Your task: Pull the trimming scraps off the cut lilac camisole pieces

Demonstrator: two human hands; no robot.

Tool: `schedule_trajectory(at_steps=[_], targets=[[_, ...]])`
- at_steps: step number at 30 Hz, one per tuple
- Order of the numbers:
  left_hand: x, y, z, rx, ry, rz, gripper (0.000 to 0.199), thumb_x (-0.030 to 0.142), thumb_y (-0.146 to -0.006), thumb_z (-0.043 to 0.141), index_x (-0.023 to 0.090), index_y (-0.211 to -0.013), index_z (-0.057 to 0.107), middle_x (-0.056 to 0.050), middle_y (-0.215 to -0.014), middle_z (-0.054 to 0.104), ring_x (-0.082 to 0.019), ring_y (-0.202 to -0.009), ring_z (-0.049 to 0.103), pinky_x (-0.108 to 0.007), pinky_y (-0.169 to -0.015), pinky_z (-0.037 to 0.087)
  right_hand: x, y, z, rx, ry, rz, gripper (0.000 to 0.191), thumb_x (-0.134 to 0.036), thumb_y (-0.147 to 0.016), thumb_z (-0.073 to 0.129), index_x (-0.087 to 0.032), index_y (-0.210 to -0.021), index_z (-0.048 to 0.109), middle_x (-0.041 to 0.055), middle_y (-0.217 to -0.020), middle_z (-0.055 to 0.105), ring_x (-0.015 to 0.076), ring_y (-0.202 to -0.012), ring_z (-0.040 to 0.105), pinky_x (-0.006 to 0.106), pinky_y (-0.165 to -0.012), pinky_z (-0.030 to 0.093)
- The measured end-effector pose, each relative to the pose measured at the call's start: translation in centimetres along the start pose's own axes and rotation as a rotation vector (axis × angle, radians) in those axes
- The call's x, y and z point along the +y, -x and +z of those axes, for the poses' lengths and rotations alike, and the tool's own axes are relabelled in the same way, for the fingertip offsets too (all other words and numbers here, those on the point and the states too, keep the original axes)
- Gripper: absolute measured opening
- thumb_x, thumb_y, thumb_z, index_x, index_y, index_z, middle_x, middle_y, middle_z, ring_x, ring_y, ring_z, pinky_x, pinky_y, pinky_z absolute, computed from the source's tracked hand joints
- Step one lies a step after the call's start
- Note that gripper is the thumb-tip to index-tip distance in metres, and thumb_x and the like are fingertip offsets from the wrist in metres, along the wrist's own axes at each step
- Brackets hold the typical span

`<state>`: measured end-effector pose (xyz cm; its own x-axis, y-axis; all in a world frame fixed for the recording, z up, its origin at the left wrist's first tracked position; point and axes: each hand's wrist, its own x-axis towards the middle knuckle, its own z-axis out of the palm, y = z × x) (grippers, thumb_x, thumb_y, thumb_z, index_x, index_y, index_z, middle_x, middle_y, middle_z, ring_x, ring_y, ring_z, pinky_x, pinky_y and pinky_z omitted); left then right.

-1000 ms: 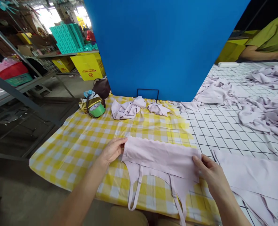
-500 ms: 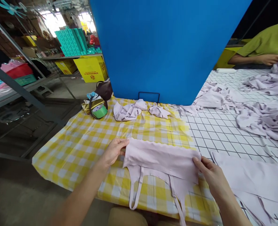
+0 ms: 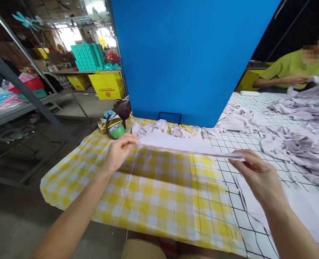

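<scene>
We reach forward, lilac fabric (image 3: 175, 143) raised mid-frame.
Our left hand (image 3: 118, 153), centre-left, and right hand (image 3: 260, 174), lower at centre-right, pinch its ends.

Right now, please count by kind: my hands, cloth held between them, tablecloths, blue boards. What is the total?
Left hand and right hand: 2
Held cloth: 1
Yellow tablecloth and white tablecloth: 2
Blue board: 1
Total: 6

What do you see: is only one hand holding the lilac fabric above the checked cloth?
No, the left hand and the right hand each pinch one end of the lilac fabric.
</scene>
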<state>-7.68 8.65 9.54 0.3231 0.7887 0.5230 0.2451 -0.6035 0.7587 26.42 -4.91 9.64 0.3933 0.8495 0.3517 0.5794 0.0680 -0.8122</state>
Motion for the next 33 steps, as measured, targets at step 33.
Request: schedule_trajectory(at_steps=[33], targets=[[-0.3, 13.5, 1.8, -0.397, -0.133, -0.255, 0.019, 0.03, -0.083, 0.044, 0.022, -0.079, 0.061, -0.004, -0.1, 0.068, -0.021, -0.105, 0.058, -0.032, -0.09, 0.046, 6.5, 12.8, -0.7, -0.14, 0.14, -0.03, 0.02, -0.033, -0.081, 0.05, -0.026, -0.08, 0.069, 0.0086, -0.101, 0.062, 0.0242, -0.093, 0.059, 0.036, -0.074, 0.049]])
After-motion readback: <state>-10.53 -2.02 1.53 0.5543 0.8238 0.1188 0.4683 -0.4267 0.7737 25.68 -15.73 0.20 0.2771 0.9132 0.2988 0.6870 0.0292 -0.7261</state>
